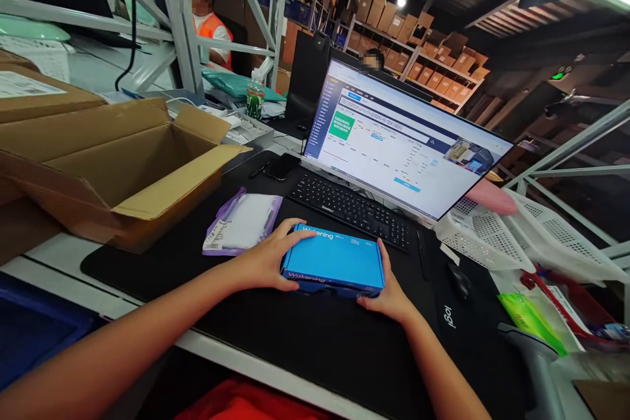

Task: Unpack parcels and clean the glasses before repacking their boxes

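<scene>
A flat blue carton (335, 261) with white lettering lies on the black desk mat (305, 335) in front of the keyboard. My left hand (268, 257) grips its left end, fingers wrapped over the top edge. My right hand (388, 295) holds its right near corner, thumb along the side. Just left of the carton lies a purple-edged plastic pouch (241, 223) with a barcode label.
An open cardboard box (118, 170) lies on its side at the left. Behind the carton are a black keyboard (352, 209), a lit monitor (398, 138), a phone (281, 166) and a mouse (460, 281). White baskets (531, 236) stand right. A person in an orange vest (211, 26) works beyond the racking.
</scene>
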Demonstrator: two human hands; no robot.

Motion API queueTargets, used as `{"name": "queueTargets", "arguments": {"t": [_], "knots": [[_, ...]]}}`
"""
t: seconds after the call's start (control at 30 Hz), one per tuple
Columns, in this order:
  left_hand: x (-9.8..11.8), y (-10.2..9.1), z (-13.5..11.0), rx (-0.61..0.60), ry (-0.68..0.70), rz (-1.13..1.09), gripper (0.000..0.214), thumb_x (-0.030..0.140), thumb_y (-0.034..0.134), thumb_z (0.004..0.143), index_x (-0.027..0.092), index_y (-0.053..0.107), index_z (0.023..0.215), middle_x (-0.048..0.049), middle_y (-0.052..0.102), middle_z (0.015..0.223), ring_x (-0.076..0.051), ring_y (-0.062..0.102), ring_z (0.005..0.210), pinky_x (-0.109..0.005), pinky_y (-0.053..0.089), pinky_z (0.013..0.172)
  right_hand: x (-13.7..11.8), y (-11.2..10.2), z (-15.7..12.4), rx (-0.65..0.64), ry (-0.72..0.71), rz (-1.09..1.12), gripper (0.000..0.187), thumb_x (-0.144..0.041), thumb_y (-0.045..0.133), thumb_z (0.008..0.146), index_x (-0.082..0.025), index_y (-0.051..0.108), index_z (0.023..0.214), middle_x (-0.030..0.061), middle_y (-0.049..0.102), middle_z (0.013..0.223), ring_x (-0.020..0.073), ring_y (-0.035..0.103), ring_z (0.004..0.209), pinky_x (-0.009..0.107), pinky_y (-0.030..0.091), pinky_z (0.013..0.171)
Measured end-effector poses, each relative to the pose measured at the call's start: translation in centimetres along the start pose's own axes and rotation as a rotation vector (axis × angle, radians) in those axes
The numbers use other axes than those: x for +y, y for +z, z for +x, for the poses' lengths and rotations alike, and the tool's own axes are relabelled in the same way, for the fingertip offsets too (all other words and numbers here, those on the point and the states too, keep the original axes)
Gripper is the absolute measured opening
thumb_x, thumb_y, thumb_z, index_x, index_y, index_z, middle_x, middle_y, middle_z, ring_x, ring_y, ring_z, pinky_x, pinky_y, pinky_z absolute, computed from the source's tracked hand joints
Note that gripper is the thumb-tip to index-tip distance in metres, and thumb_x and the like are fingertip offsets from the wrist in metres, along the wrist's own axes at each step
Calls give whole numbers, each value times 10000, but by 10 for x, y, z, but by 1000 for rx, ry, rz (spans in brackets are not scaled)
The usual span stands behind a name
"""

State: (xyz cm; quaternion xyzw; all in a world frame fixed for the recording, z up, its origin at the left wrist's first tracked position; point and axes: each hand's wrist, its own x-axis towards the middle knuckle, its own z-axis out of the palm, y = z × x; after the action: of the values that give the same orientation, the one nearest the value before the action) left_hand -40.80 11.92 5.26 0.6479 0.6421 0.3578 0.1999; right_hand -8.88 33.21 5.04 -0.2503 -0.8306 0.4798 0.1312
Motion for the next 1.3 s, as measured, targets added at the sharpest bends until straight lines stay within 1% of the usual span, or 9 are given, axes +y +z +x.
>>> {"name": "queueTargets", "arguments": {"t": [0.2, 0.4, 0.57, 0.67, 0.77, 0.87, 0.97, 1.13, 1.3], "knots": [[-6, 2, 4, 30, 7, -58, 1079, 583, 955, 691, 348, 491, 1637, -149, 398, 1647, -426, 515, 1496, -587, 474, 1255, -7, 13, 4, 146, -17, 58, 1655, -696, 1041, 506, -258, 81, 1781, 243, 291, 1785, 472, 371, 1645, 615, 300, 1351], [3, -39, -11, 211, -31, -114, 1012, 803, 587, 935, 279, 285, 1747, -158, 508, 1666, -333, 574, 1483, -485, 492, 1260, -5, -8, -11, 186, -29, 304, 1616, -749, 1005, 544, -333, 57, 1785, 206, 531, 1634, 460, 634, 1430, 619, 510, 1202], [-10, -65, -31, 424, -279, -85, 790, 812, 596, 906, 195, 650, 1397, -196, 623, 1487, -380, 663, 1323, -614, 529, 1203, -5, -32, -19, 325, 196, 550, 1073, -777, 833, 708, -297, 502, 1609, 155, 702, 1492, 456, 682, 1367, 619, 553, 1148], [-8, -47, -28, 299, -301, -191, 930, 880, 487, 901, 171, 550, 1499, -233, 637, 1503, -379, 725, 1265, -555, 637, 1052, -17, -32, -14, 294, 349, 599, 765, -757, 811, 677, -257, 721, 1249, 137, 809, 1274, 440, 728, 1275, 582, 578, 1102], [17, -16, -17, 82, -174, -223, 1089, 897, 603, 822, 244, 394, 1668, -206, 487, 1702, -395, 631, 1444, -526, 607, 1124, -27, -28, -2, 281, 475, 624, 595, -724, 820, 688, -234, 743, 1015, 115, 841, 1037, 385, 786, 1085, 538, 615, 1012], [54, 9, -2, -126, -31, 23, 1223, 803, 818, 714, 355, 314, 1734, -135, 273, 1837, -458, 422, 1615, -613, 471, 1269, -32, -24, 7, 288, 576, 653, 510, -689, 792, 790, -217, 755, 978, 92, 837, 959, 328, 791, 964, 509, 634, 939], [81, 23, 16, -209, -54, 340, 1263, 687, 882, 664, 324, 332, 1741, -191, 235, 1834, -571, 393, 1584, -739, 446, 1226, -33, -19, 9, 273, 606, 678, 539, -737, 665, 940, -220, 766, 1051, 79, 842, 1008, 295, 775, 1004, 490, 623, 972], [80, 25, 33, -152, -116, 358, 1001, 697, 647, 875, 290, 345, 1739, -211, 503, 1615, -512, 532, 1455, -676, 526, 1145, -26, -26, -1, 235, 434, 748, 603, -763, 490, 1061, -236, 736, 1221, 113, 797, 1281, 270, 740, 1119, 454, 597, 1036], [79, 25, 28, -20, -406, -174, 1063, 827, 696, 795, 300, 440, 1682, -163, 575, 1618, -468, 542, 1500, -675, 449, 1268, -26, -50, -20, 208, 163, 745, 573, -596, 812, 917, -264, 683, 1366, 115, 696, 1472, 243, 739, 1140, 382, 621, 990]]}}
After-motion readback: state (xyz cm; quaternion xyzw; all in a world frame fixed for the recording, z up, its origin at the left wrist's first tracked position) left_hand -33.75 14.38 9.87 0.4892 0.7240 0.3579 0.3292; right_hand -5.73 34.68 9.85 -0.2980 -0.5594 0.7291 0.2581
